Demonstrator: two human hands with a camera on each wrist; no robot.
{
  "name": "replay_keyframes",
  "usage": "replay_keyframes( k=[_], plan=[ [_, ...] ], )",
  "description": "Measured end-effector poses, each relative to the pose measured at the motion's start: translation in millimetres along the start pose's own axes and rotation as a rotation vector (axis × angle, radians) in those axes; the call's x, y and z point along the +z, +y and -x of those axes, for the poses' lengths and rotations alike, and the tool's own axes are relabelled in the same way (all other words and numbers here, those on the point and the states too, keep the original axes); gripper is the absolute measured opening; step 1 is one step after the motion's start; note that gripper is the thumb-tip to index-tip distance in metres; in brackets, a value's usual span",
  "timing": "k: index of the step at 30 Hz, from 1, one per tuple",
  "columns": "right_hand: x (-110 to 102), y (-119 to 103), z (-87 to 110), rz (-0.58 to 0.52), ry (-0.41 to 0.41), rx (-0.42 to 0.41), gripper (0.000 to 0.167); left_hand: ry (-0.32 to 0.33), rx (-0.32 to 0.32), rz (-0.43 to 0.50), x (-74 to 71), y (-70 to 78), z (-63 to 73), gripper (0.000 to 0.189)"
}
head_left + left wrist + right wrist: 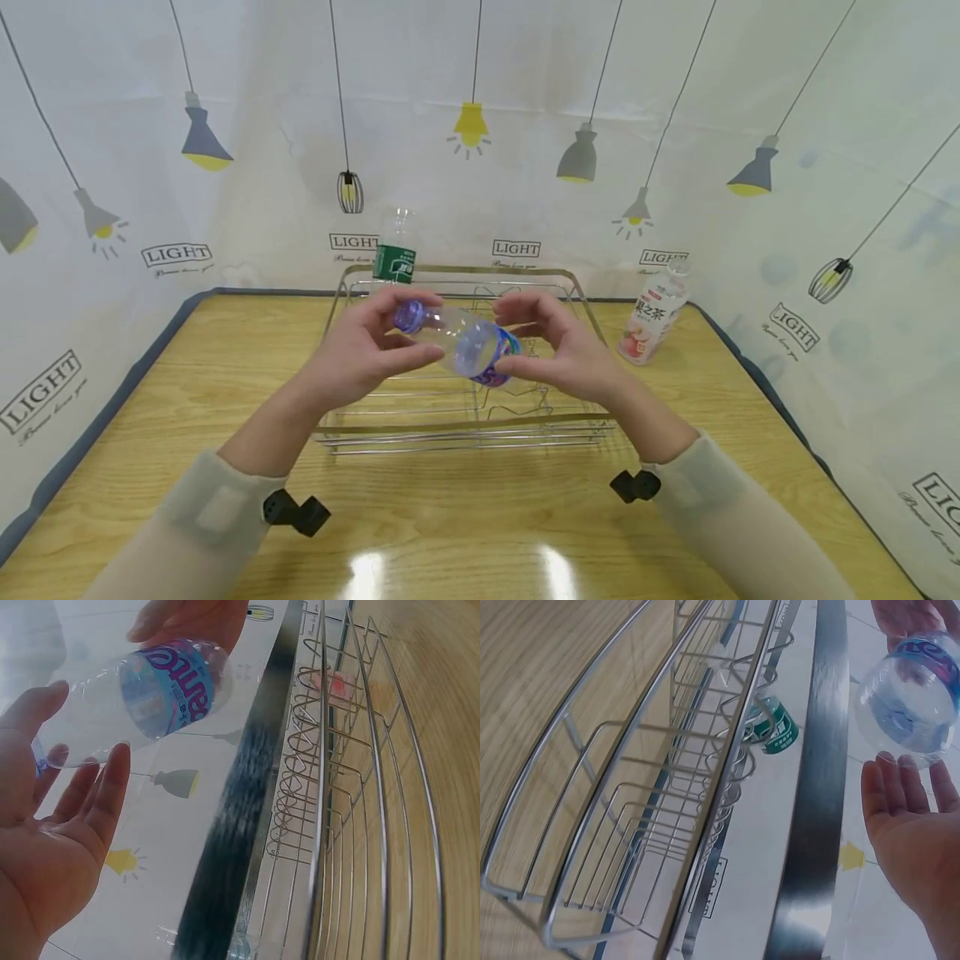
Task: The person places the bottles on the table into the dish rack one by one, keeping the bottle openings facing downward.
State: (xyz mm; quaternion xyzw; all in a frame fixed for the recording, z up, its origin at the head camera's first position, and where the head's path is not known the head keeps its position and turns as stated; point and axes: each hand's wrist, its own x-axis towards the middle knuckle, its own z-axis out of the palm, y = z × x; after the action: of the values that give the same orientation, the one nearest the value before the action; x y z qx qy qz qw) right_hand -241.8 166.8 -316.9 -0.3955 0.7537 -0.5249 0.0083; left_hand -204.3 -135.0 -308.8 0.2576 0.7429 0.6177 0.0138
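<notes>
A clear plastic bottle point(459, 337) with a purple cap and a blue-purple label is held in the air above a wire rack point(420, 429), tilted with its cap to the left. My left hand point(360, 346) holds the cap end, thumb in front and fingers behind. At the labelled base, my right hand point(562, 354) grips with its thumb on the label. The left wrist view shows the bottle point(139, 697) between the left thumb and fingers. In the right wrist view, fingertips of the right hand point(911, 832) touch the bottle's lower end.
A clear bottle with a green label point(395, 262) stands upright at the rack's back left corner. To the right of the rack, a bottle with a white and pink label point(654, 315) stands on the wooden table point(465, 517). A printed curtain point(270, 167) surrounds the table's back and sides.
</notes>
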Motion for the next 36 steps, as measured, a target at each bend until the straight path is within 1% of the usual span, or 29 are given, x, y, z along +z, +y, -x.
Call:
replay_keyframes(
  k=[4,8,10,13,17,22,26,29,34,36],
  plan=[
    [-7.7,4.9,4.3,0.016,0.018,0.048,0.07,0.03,-0.006,0.036,-2.3,-4.7,2.0,0.052],
    [-11.0,7.2,4.9,0.01,0.027,0.092,0.072,0.043,0.005,0.049,-3.5,-9.3,2.9,0.05],
    [-11.2,7.6,4.3,-0.015,0.016,0.114,0.072,0.046,0.011,0.047,-4.0,-11.2,3.2,0.05],
    [-10.9,8.2,3.8,-0.084,-0.01,0.156,0.073,0.047,0.007,0.054,-4.6,-13.3,3.7,0.05],
    [-10.3,8.2,3.1,-0.153,-0.02,0.207,0.071,0.05,-0.022,0.053,-5.0,-15.2,3.9,0.048],
    [-10.7,7.6,-0.4,-0.149,-0.005,0.22,0.07,0.064,-0.075,0.042,-5.3,-17.1,3.8,0.047],
    [-11.6,6.7,-2.9,-0.127,0.003,0.227,0.069,0.066,-0.088,0.039,-6.1,-18.9,4.2,0.048],
    [-12.7,5.8,-4.6,-0.102,0.011,0.228,0.07,0.068,-0.073,-0.02,-6.6,-19.9,3.8,0.052],
    [-13.9,4.7,-8.6,-0.062,0.029,0.211,0.07,0.057,-0.051,-0.204,-2.6,-18.9,0.0,0.064],
    [-13.7,3.5,-10.8,-0.04,0.034,0.202,0.069,0.051,-0.045,-0.258,1.0,-17.3,-2.3,0.066]
  ],
)
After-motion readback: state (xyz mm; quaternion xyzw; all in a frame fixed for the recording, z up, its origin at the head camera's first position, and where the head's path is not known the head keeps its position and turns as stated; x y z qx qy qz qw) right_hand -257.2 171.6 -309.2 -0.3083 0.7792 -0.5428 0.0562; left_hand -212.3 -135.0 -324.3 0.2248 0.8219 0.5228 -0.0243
